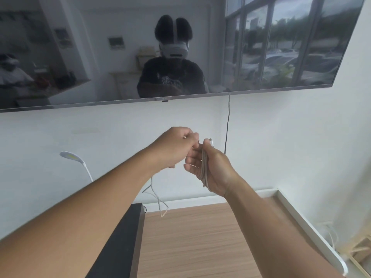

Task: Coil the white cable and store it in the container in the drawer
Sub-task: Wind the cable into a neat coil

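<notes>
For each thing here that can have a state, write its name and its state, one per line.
white cable: partly coiled, loops held in the right hand, loose tail hanging below the left hand.
right hand: gripping the coiled loops.
left hand: fingers curled, pinching the cable.
television: off, screen dark and reflecting the room.
black cord: hanging straight down from the television.

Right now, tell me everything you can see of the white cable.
The white cable is thin, flexible and off-white. Several loops are gathered into a bundle that lies across the right hand, whose fingers curl round it; a white connector sticks up above the thumb. The left hand pinches a strand next to the bundle. From under the left hand a loose, kinked tail hangs down in mid-air, its end dangling above the wooden floor.
</notes>
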`<state>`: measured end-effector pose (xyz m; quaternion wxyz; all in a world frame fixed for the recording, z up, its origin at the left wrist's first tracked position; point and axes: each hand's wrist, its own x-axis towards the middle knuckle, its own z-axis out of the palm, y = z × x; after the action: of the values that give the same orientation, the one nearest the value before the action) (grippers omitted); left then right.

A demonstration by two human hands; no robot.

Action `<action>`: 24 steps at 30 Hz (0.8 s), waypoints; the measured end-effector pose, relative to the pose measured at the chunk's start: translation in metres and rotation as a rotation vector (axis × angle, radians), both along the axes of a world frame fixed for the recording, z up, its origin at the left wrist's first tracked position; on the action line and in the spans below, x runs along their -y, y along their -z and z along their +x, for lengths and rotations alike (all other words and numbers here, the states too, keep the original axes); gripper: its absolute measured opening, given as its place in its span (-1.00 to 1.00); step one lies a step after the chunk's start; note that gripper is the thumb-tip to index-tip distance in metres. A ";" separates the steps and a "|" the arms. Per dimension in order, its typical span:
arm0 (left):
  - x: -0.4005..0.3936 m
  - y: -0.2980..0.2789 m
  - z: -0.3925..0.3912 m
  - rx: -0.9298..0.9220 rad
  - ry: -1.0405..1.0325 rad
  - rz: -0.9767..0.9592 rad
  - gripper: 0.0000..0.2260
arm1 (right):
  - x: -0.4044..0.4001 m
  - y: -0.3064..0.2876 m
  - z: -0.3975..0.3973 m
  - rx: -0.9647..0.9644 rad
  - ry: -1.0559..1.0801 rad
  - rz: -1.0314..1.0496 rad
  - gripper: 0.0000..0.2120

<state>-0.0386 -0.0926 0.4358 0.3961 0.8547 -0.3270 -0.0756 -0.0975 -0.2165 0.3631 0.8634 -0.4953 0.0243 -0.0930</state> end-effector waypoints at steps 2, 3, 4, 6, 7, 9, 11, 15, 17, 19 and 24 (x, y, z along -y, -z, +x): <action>-0.001 0.009 -0.009 0.090 0.022 0.027 -0.73 | 0.001 -0.001 0.003 -0.001 0.047 0.030 -0.47; -0.002 0.014 -0.011 0.126 0.032 0.045 -0.74 | 0.002 -0.002 0.004 -0.002 0.064 0.043 -0.47; -0.002 0.019 -0.013 0.152 0.045 0.063 -0.75 | 0.003 -0.003 0.005 -0.004 0.078 0.062 -0.47; -0.005 0.031 -0.015 0.197 0.064 0.085 -0.78 | 0.006 -0.007 0.006 -0.015 0.105 0.104 -0.51; -0.007 0.036 -0.015 0.212 0.068 0.084 -0.79 | 0.008 -0.009 0.006 -0.028 0.125 0.092 -0.52; -0.011 0.046 -0.015 0.206 0.078 0.061 -0.80 | 0.011 -0.011 0.007 -0.064 0.182 0.006 -0.50; -0.014 0.054 -0.015 0.178 0.086 0.037 -0.80 | 0.013 -0.012 0.008 -0.090 0.235 -0.057 -0.51; -0.020 0.066 -0.014 0.119 0.094 -0.015 -0.78 | 0.015 -0.014 0.010 -0.065 0.284 0.020 -0.58; -0.022 0.071 -0.014 0.049 0.100 -0.038 -0.75 | 0.017 -0.016 0.011 -0.053 0.264 0.120 -0.60; -0.022 0.076 -0.013 -0.073 0.097 -0.066 -0.73 | 0.018 -0.016 0.013 -0.061 0.256 0.167 -0.63; -0.023 0.088 -0.012 -0.390 0.059 -0.106 -0.66 | 0.015 -0.018 0.016 -0.018 0.150 0.129 -0.61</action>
<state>-0.0504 -0.0693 0.3479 0.4940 0.7918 -0.2726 -0.2340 -0.0811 -0.2317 0.3816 0.8839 -0.4361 0.0752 -0.1513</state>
